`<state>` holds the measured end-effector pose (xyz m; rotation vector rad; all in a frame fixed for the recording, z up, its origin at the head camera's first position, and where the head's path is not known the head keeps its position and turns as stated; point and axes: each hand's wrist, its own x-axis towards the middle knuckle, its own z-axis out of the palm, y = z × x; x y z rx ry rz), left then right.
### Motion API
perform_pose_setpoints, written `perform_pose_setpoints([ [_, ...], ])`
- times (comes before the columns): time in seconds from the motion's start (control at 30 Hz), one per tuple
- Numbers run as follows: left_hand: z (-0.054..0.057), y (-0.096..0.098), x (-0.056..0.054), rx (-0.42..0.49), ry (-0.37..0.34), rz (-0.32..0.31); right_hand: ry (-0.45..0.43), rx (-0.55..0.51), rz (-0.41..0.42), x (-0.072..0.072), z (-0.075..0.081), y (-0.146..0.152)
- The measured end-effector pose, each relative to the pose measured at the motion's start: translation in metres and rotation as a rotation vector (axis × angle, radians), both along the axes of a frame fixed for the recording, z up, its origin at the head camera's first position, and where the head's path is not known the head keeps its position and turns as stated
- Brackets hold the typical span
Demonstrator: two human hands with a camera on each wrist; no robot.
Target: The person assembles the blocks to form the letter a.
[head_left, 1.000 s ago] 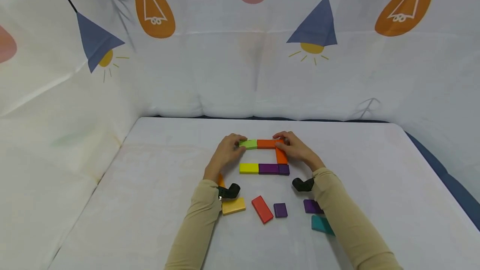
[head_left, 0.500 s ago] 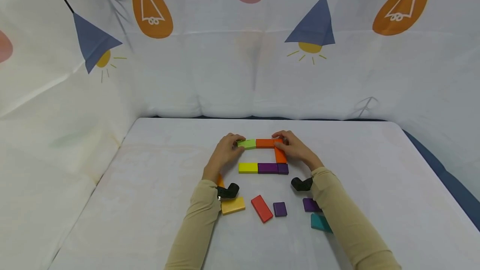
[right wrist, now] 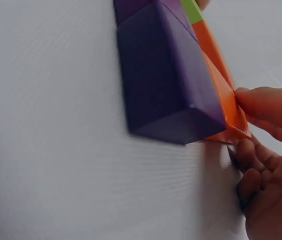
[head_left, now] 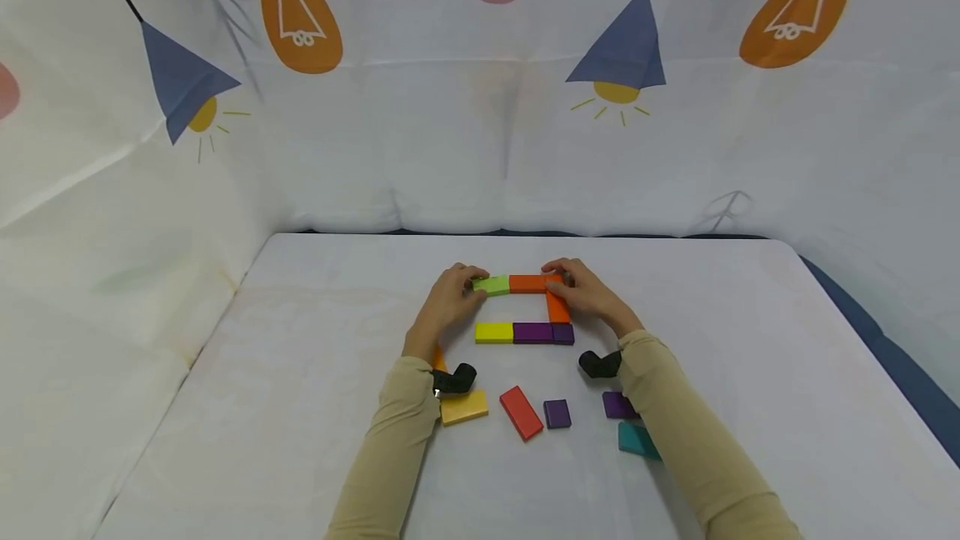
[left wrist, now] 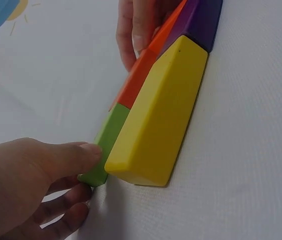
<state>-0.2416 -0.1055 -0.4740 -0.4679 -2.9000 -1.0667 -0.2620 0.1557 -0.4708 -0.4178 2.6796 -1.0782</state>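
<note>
My left hand (head_left: 452, 300) pinches the left end of a light green block (head_left: 492, 285), thumb on the near side. Against the green block's right end lies an orange block (head_left: 527, 283). A second orange block (head_left: 557, 308) runs from its right end toward me. My right hand (head_left: 588, 294) pinches the corner where the two orange blocks meet; its thumb (right wrist: 261, 102) presses the near block's side in the right wrist view. Closer to me, a yellow block (left wrist: 156, 115), a purple block (head_left: 532, 333) and a small dark purple block (right wrist: 166, 75) form a straight row.
Nearer on the white table (head_left: 300, 440) lie a red block (head_left: 521, 413), a small purple square (head_left: 557, 414) and a golden-yellow block (head_left: 463, 408). A purple block (head_left: 618, 405) and a teal block (head_left: 636, 440) are partly covered by the right forearm. Another orange piece (head_left: 440, 358) shows beside the left wrist.
</note>
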Motion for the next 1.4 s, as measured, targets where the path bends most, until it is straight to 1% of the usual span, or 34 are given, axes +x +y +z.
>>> perform_pose_setpoints([
  [0.13,0.005,-0.003,0.002,-0.023,-0.018,-0.009,-0.033,-0.051,-0.009,0.001,0.005,0.004],
  [0.2,0.007,-0.005,0.002,-0.034,-0.031,-0.008,-0.060,-0.079,-0.030,0.004,0.008,0.008],
  [0.27,0.011,-0.006,0.004,-0.037,-0.025,-0.011,-0.081,-0.085,-0.054,0.009,0.011,0.013],
  [0.37,0.015,-0.007,0.007,-0.039,0.007,-0.015,-0.085,-0.056,-0.074,0.019,0.015,0.018],
  [0.47,0.020,-0.005,0.012,-0.039,0.028,-0.006,-0.059,-0.012,-0.058,0.030,0.020,0.020],
  [0.53,0.023,-0.005,0.018,-0.038,0.020,0.000,-0.036,0.023,-0.026,0.038,0.023,0.021],
  [0.57,0.024,-0.004,0.021,-0.037,0.016,-0.007,-0.029,0.038,-0.016,0.042,0.024,0.021],
  [0.63,0.026,-0.004,0.027,-0.042,0.006,-0.044,-0.025,0.070,-0.004,0.050,0.027,0.023],
  [0.7,0.027,-0.004,0.033,-0.044,-0.017,-0.103,-0.025,0.095,0.007,0.057,0.028,0.025],
  [0.83,0.026,-0.001,0.044,-0.090,-0.065,-0.218,-0.037,0.134,0.010,0.071,0.031,0.029],
  [0.9,0.026,0.001,0.048,-0.122,-0.066,-0.255,-0.041,0.145,0.015,0.075,0.032,0.030],
  [0.97,0.024,0.001,0.051,-0.137,-0.061,-0.269,-0.057,0.153,0.010,0.078,0.030,0.029],
  [1.07,0.022,0.000,0.053,-0.153,-0.041,-0.265,-0.074,0.167,0.004,0.080,0.028,0.028],
  [1.23,0.020,-0.001,0.052,-0.179,-0.031,-0.252,-0.100,0.187,-0.011,0.078,0.025,0.027],
  [1.4,0.018,0.001,0.049,-0.186,-0.041,-0.265,-0.090,0.189,-0.029,0.076,0.021,0.022],
])
